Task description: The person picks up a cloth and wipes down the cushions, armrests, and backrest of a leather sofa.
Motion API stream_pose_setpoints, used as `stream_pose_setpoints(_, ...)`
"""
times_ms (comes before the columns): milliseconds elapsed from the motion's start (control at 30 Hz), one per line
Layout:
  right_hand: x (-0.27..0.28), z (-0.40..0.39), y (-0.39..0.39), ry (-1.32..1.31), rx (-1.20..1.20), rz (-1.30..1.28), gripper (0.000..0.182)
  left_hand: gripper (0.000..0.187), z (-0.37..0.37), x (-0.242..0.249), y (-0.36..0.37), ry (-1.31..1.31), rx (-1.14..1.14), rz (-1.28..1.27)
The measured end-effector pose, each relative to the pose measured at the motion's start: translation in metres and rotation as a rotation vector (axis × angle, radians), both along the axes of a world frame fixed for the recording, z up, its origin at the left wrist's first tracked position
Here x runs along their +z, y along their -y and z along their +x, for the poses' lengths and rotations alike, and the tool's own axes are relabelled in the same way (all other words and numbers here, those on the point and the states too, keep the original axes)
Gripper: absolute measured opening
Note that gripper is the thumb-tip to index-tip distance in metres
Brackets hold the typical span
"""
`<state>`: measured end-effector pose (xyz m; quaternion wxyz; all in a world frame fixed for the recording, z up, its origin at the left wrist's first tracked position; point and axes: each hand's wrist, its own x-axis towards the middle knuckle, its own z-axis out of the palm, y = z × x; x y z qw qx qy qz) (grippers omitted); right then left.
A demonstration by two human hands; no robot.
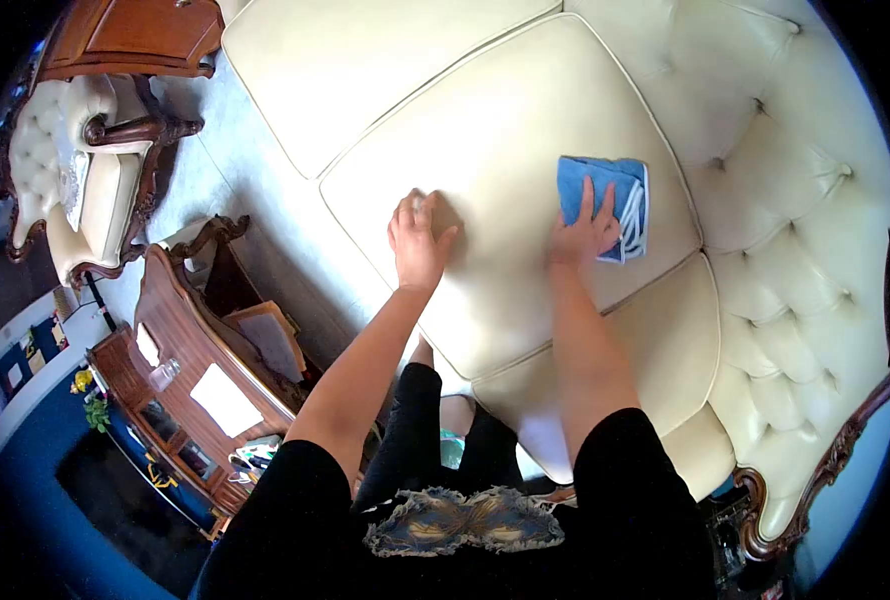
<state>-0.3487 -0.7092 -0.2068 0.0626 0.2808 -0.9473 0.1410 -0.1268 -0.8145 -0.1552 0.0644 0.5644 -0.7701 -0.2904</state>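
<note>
A folded blue cloth (575,175) with white edging lies against the cream seat cushion (505,110) of the sofa. Over its lower left part rests my right hand (587,232), two fingers stretched across the fabric and the others bent, pressing it to the leather. To the left, my left hand (421,238) is at the same cushion with nothing in it. Its fingers are loosely bent, its thumb stands apart, and a shadow falls beside it.
The sofa's tufted backrest (765,180) rises at right, ending in a carved wooden frame (765,545). At left are a matching armchair (110,205) and a wooden desk (180,310) bearing white paper (226,400) and a glass (164,374).
</note>
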Motion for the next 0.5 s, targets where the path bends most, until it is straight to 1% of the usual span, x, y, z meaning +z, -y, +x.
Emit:
stream_pose_setpoints(33, 0.003, 0.009, 0.004, 0.008, 0.011, -0.057, 0.072, 0.061, -0.006, -0.004, 0.014, -0.163, -0.022, -0.092)
stream_pose_setpoints(100, -0.001, 0.013, 0.006, 0.078, -0.039, -0.062, 0.070, 0.049, -0.033, -0.014, 0.050, -0.295, 0.121, -0.083)
stream_pose_setpoints(133, -0.009, 0.011, 0.002, 0.066, -0.034, -0.036, 0.074, 0.044, -0.050, -0.025, 0.069, -0.349, 0.201, -0.137)
stream_pose_setpoints(167, -0.015, 0.009, 0.001, 0.050, -0.025, -0.012, 0.078, 0.043, -0.069, -0.020, 0.089, -0.367, 0.247, -0.079)
stream_pose_setpoints(200, -0.019, 0.009, 0.001, 0.052, -0.027, -0.009, 0.078, 0.042, -0.086, -0.023, 0.107, -0.305, 0.254, -0.076)
stream_pose_setpoints(233, -0.023, 0.008, 0.001, 0.035, -0.027, -0.033, 0.074, 0.043, -0.099, -0.031, 0.123, -0.356, 0.252, -0.064)
stream_pose_setpoints(267, -0.027, 0.007, 0.001, 0.020, -0.025, -0.056, 0.070, 0.043, -0.114, -0.038, 0.137, -0.324, 0.259, -0.056)
stream_pose_setpoints(333, -0.034, 0.008, 0.000, 0.013, -0.022, -0.077, 0.071, 0.044, -0.135, -0.044, 0.156, -0.290, 0.268, -0.043)
stream_pose_setpoints(400, -0.040, 0.006, 0.000, 0.008, -0.020, -0.096, 0.071, 0.042, -0.150, -0.044, 0.165, -0.264, 0.376, 0.034)
stream_pose_setpoints(433, -0.043, 0.006, 0.000, 0.001, -0.023, -0.095, 0.071, 0.042, -0.153, -0.043, 0.166, -0.261, 0.376, 0.039)
stream_pose_setpoints(500, -0.045, 0.007, -0.002, 0.000, -0.029, -0.086, 0.070, 0.034, -0.155, -0.045, 0.166, -0.244, 0.370, 0.055)
